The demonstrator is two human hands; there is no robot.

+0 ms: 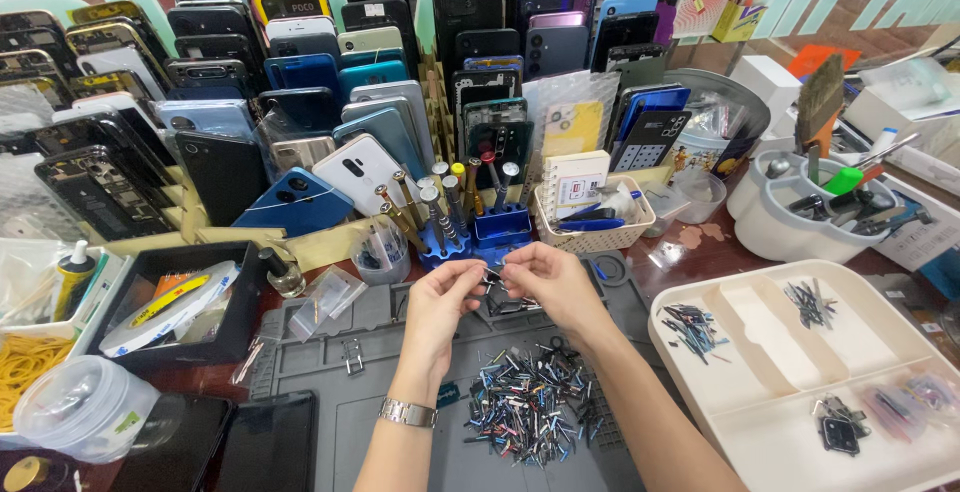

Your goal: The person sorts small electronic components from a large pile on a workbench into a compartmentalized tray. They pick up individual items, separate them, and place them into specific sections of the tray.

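nearest, a heap of small metal trays (525, 402) lies on the grey mat (400, 422), just below the wrists. above it the left hand (440, 302) and right hand (545, 277) meet, fingertips pressed together on one tiny part (492, 274), held over the mat's far edge. judgement: keep it low over the mat and pinch by the edges, so a slip lands on the mat. the part is mostly hidden by fingers; possibly a card tray. beyond, blue screwdriver stand (470, 232) and racks of phones (300, 82). the compartment tray (800, 382) is cut off at right.
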